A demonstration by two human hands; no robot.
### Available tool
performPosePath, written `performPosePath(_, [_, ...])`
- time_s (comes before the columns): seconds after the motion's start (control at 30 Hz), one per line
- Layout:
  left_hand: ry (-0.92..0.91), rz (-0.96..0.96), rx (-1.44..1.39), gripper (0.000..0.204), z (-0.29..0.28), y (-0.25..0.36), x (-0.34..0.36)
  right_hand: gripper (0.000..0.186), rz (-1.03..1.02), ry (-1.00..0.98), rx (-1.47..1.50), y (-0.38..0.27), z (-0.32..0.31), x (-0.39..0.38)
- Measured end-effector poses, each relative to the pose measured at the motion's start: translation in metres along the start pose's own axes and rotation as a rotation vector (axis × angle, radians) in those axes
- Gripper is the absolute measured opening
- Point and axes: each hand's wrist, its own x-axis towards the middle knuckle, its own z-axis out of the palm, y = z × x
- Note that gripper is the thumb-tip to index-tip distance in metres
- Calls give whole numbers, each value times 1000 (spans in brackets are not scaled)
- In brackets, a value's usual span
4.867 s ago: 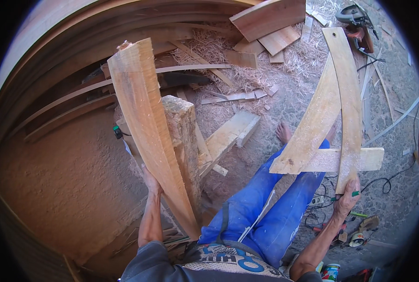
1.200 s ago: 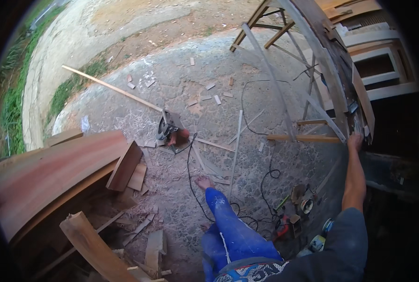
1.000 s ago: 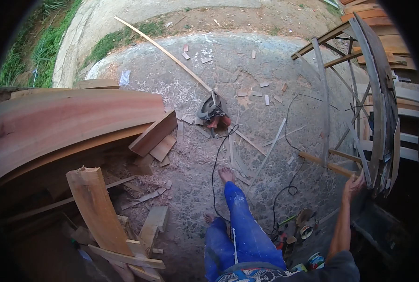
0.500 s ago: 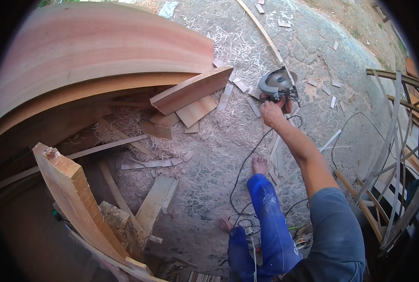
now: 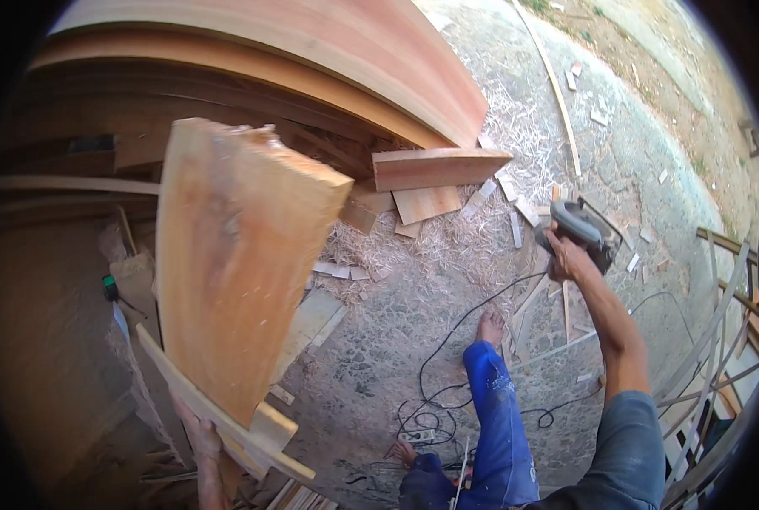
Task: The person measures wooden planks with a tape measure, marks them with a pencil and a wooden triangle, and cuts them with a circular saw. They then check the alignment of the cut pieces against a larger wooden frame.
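My right hand (image 5: 569, 259) is closed round the handle of a grey circular saw (image 5: 585, 223), which is off to the right, tilted, with its base plate facing away. A black cord trails back from it. On the left, a thick reddish wooden plank (image 5: 235, 246) with a rough sawn end rises toward the view. A narrow wooden strip (image 5: 218, 412) crosses its near end, with a short block beside it. My left hand (image 5: 196, 429) grips the wood at this strip, its fingers partly hidden behind it.
Large wide boards (image 5: 337, 34) are stacked at the upper left. A short thick board (image 5: 439, 168) leans near their corner, among shavings and offcuts. The cord (image 5: 430, 348) loops by my feet to a white socket strip (image 5: 417, 436). Metal frames (image 5: 719, 340) stand at right.
The view has shifted, with the scene sliding right. The plank now shows its broad face, and my left hand has come into sight. The saw has turned and tilted in my right hand.
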Motion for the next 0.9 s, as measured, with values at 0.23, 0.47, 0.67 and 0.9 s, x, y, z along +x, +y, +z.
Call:
performPosePath(0.23, [73, 220, 14, 105, -13, -45, -12, 64, -30, -101, 824, -143, -147, -212])
performPosePath(0.47, [261, 241, 109, 99, -19, -36, -18, 33, -39, -252, 1317, -324, -244, -390])
performPosePath(0.67, [277, 151, 81, 95, -35, -17, -22, 46, -302, 151, 691, -437, -238, -448])
performPosePath(0.9, [122, 54, 43, 108, -44, -24, -20, 49, -455, 190, 537, -513, -212, -436])
